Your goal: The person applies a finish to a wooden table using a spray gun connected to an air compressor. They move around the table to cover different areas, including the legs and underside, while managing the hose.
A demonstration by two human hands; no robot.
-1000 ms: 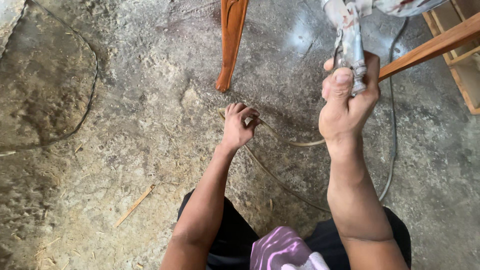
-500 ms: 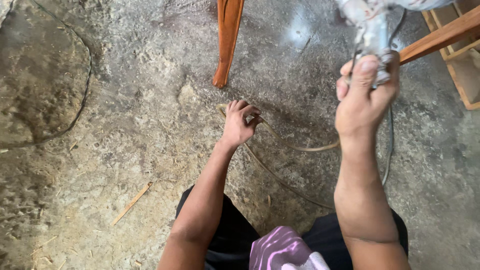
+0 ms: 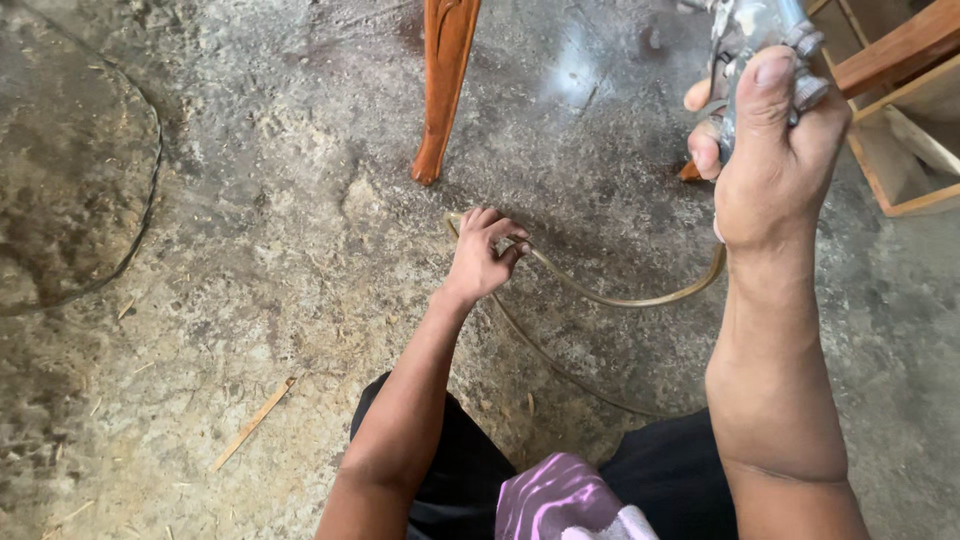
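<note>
Rough grey concrete floor [image 3: 250, 200] spreads under me, dusty, littered with straw bits and a thin pale wood splinter [image 3: 252, 423] near my left knee.

My right hand [image 3: 775, 165] is raised towards the top right corner of the view, fingers wrapped tight around the handle of a silvery metal spray gun [image 3: 760, 40], thumb laid up along its back and forefinger curled at the front, probably on the trigger, though the gun's body hides that. I hold it high so the nozzle clears the floor and faces the furniture ahead.

My left hand [image 3: 480, 255] is down on the concrete near the middle of the floor, fingers curled shut around the thin yellowish rubber hose [image 3: 620, 298]. From that grip the hose arcs along the floor to the right and rises towards the gun; gripping it low keeps the slack off the work. A second, darker line [image 3: 560, 365] runs on the floor back towards my legs.

Just beyond my left hand stands a carved orange-brown wooden furniture leg [image 3: 445, 90], its foot on the concrete. A pale wooden frame [image 3: 900, 150] sits at the right edge, behind the gun.

Compared with a second ago, my right hand and the gun have moved up and to the right; the left hand's hold on the hose looks unchanged.
</note>
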